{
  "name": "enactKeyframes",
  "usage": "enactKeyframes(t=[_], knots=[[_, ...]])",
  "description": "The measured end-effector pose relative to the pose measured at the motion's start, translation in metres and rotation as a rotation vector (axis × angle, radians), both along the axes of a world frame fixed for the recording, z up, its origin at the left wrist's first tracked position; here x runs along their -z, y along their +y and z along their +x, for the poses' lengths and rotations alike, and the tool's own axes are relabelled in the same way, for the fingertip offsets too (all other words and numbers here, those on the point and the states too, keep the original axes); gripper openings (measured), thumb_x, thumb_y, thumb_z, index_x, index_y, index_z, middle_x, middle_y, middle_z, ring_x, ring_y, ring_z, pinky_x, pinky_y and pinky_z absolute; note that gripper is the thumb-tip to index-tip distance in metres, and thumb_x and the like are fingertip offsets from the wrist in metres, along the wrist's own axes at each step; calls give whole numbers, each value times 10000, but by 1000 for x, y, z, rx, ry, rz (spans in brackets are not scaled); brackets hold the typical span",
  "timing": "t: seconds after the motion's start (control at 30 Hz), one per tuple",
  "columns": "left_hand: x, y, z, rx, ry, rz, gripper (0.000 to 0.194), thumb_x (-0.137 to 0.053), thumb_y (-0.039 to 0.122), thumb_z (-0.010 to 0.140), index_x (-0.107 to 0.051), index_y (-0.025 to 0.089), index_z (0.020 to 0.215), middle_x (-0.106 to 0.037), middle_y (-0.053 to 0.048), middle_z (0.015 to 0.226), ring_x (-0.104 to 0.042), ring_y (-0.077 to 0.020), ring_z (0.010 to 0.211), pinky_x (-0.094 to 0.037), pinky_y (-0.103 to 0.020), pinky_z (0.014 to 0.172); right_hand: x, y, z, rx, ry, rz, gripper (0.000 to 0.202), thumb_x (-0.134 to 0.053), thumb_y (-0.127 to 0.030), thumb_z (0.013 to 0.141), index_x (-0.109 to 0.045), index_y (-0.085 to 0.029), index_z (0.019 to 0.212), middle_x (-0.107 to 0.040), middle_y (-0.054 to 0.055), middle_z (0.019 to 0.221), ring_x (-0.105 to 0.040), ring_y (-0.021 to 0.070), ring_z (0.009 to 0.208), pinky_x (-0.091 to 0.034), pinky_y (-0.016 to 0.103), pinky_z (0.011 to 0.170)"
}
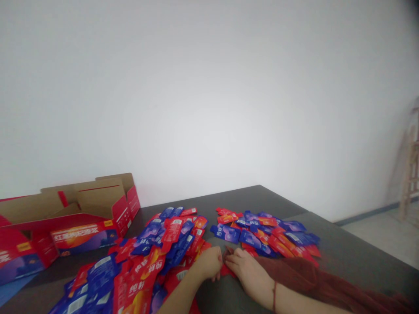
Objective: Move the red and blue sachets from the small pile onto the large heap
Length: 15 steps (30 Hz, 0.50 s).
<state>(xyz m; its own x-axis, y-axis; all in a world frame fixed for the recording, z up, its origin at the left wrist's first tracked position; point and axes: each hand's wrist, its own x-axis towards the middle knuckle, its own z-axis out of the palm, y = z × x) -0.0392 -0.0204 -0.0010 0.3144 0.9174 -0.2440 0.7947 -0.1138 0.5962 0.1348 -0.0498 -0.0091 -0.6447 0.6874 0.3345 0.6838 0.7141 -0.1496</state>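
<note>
- You seem to be handling the brown cloth (304,277), 4 o'clock from your hands; moving it calls for care near the packets (250,238) at 1.
- Your right hand (250,271) appears to pinch its tip; your left hand (211,261) curls, grip unclear.
- The open box (85,236) at 10 hides its floor.

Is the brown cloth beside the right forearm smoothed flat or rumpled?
Rumpled: the brown cloth shows loose, uneven creases along the right forearm, close to the right hand.
</note>
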Motion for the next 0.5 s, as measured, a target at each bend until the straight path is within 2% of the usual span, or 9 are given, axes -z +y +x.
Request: enactKeyframes(t=[0.1,0.17,0.3,0.37,0.43,0.5], knots=[[0,-2,-1,7,14,17,177,-383,88,817,-533,153,883,-542,65,472,-487,-95,374,-331,-168,427,-8,-10,1,-171,48,-58,325,-364,-190,979,-681,-216,1042,-700,40,1037,-554,194,922,-422,311,832],[-1,-3,-2,3,22,24,187,-378,83,819,-526,157,906,-542,69,474,-479,-93,366,-326,-168,423,-13,-14,13,-204,73,-94,365,-331,-182,983,-688,-209,1049,-695,53,1078,-557,189,941,-425,311,852],[-2,-2,-1,3,30,7,174,-403,77,791,-515,162,894,-569,61,496,-500,-93,378,-329,-165,420,-13,-9,52,-25,109,-120,399,-323,-141,956,-631,-185,1206,-643,83,1219,-541,207,1053,-419,348,945],[-1,0,-1,5,26,-23,171,-416,70,773,-511,162,880,-578,60,500,-512,-89,385,-327,-158,416,-9,-2,65,72,103,-130,409,-325,-124,942,-635,-168,1204,-647,90,1210,-543,209,1083,-411,349,979],[1,3,-1,2,18,-47,165,-423,68,767,-507,160,874,-579,61,497,-516,-85,388,-328,-153,416,-4,5,68,132,65,-125,413,-329,-90,922,-645,-140,1184,-651,105,1197,-550,213,1097,-406,347,1000],[3,4,-1,-3,2,-56,156,-421,71,775,-503,158,875,-575,62,491,-519,-84,388,-332,-151,419,2,8,59,136,21,-104,420,-331,-51,905,-637,-115,1185,-637,122,1218,-556,213,1106,-407,343,1010]])
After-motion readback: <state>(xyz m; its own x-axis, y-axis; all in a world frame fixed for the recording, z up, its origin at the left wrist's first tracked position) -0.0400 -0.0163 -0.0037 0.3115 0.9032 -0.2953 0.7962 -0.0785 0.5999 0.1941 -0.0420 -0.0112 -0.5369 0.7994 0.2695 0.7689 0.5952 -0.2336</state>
